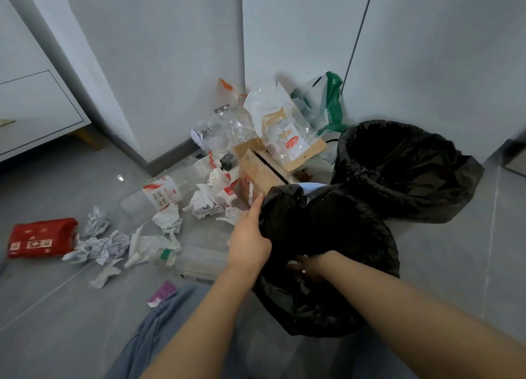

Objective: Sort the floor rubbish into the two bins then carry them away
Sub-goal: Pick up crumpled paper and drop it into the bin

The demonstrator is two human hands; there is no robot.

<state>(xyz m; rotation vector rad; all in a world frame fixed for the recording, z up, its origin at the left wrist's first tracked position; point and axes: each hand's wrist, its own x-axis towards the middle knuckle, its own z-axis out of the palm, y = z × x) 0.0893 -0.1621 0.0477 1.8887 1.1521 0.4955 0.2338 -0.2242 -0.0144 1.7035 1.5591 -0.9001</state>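
The near black bin liner (327, 236) is gripped at its rim by the left hand (249, 240); the right hand (306, 267) is reached inside (grip cannot be told).

Both bare forearms are extended forward and down. The left hand (248, 237) is laid palm-down, its fingers hidden past the grip. The right hand (306, 267) is bent inward at the wrist, its fingers partly hidden in shadow.

arms: I see both bare, no sleeves
right wrist (318, 262): thin bracelet
right hand (306, 269): pale polished nails
legs: grey-blue trousers (150, 336)
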